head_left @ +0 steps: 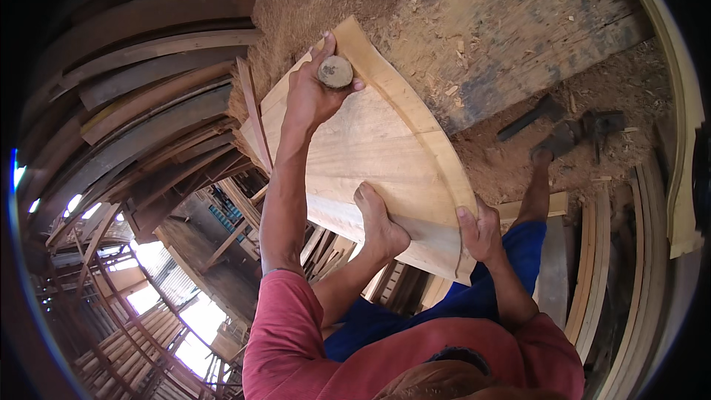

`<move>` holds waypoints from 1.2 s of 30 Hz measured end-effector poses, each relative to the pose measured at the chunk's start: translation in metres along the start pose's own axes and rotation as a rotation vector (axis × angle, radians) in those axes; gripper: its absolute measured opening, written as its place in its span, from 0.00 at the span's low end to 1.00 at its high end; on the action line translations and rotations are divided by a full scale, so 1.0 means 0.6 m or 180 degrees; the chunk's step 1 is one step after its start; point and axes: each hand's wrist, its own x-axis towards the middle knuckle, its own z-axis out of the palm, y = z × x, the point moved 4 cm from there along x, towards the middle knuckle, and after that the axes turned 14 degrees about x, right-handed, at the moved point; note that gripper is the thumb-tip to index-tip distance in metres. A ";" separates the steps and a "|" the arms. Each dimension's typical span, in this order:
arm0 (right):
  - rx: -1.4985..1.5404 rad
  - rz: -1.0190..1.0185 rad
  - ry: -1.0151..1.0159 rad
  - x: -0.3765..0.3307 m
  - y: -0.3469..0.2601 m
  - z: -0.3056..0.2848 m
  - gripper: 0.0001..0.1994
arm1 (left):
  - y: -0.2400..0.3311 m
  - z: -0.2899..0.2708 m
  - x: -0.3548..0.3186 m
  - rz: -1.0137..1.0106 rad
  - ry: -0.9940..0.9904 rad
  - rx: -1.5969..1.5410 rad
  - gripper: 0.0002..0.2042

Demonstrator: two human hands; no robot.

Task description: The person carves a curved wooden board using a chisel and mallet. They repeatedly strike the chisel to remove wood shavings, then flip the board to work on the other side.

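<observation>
My left hand (315, 96) is closed around a round wooden piece (335, 72), whose pale cut end faces up. It stands at the far end of a broad, light-coloured wooden panel (344, 148); its lower part is hidden. Along the panel's right side runs a curved wooden strip (415, 115). With thumb on top, my right hand (483, 231) grips the near right corner of that strip. My bare left foot (379, 226) rests on the panel's near part.
Sawdust (315, 0) covers the ground around a worn flat board (518, 22). Dark metal-headed tools (566, 135) lie at the right, beside my other foot. Stacked planks (148, 104) fill the left, and curved wooden lengths (641, 267) line the right.
</observation>
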 end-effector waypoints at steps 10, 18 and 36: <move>-0.1277 -0.0738 0.0955 -0.001 -0.121 -0.009 0.20 | -0.014 0.006 -0.001 -0.0203 0.0001 0.0243 0.50; 0.0251 -0.0517 0.0362 0.032 -0.274 0.016 0.27 | 0.214 -0.108 -0.172 0.1452 0.1652 -0.0493 0.28; -0.0159 0.0121 -0.0165 0.113 -0.263 0.140 0.35 | -0.052 0.020 -0.016 -0.0467 0.1251 -0.0101 0.36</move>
